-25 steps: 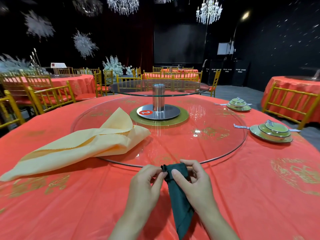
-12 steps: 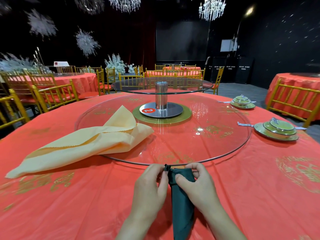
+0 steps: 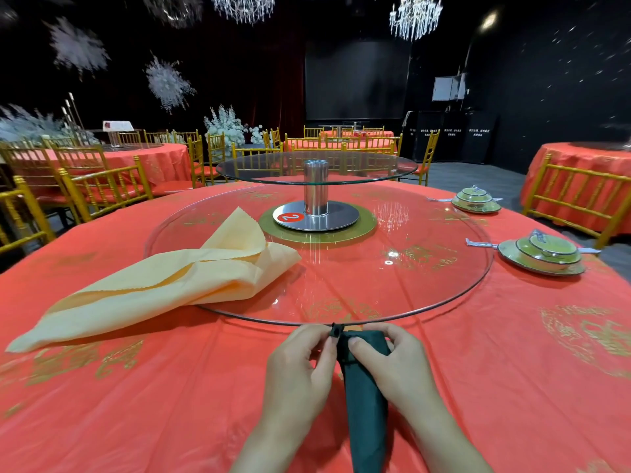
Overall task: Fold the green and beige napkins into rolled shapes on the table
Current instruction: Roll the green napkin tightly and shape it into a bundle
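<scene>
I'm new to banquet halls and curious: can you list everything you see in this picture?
green napkin: one, dark green, partly rolled, near table edge
beige napkin: one, pale beige, loosely folded, left, partly on the turntable
glass turntable: one, clear, two tiers, table centre
number tag: one, red, marked 2, turntable centre
dish sets: two, green, right side of table
tablecloth: one, orange-red with gold patterns
chairs: many, gold, around the tables
other tables: three, orange-red cloths, behind
chandeliers: at least two, crystal, overhead
white flowers: one cluster, far back
hands: two, left hand and right hand, both pinching the green napkin's top end
</scene>
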Demonstrator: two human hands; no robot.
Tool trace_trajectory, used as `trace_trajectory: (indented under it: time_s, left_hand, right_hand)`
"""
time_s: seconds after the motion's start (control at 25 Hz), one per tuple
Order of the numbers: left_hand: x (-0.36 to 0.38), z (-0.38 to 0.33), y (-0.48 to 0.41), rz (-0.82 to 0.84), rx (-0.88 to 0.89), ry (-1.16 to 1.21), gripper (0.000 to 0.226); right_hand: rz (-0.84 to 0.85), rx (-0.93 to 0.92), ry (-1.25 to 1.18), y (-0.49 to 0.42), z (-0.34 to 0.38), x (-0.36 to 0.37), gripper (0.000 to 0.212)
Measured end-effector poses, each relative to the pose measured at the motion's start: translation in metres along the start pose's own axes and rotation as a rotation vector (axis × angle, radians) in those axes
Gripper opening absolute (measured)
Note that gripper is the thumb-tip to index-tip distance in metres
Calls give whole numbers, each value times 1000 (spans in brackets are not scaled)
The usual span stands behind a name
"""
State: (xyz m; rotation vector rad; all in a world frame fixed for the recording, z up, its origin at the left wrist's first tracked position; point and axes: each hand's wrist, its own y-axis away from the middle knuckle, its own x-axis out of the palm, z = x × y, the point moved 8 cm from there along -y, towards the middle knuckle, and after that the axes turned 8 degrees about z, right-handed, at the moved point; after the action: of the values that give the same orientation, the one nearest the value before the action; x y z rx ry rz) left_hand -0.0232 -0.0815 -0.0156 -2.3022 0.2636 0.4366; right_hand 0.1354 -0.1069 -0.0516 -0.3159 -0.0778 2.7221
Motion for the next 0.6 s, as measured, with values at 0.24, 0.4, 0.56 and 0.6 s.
trace_trajectory:
  time_s: [0.24,0.4,0.56,0.6]
  left_hand:
    - [4,0,-1,-10,-14,122,18]
    - [7,-5,0,15,-37,162,19]
    - [13,12,-2,20,-264,428,16]
    - [14,20,-2,8,-348,501,18]
  right_hand:
    - [-14,-38,-50,-2,3,-4,19]
    - [-10,-33,-110,-4,4,-5,18]
    - [-5,-34,-129,-5,1,-3,18]
    - [2,-41,-123,-4,2,-1,19]
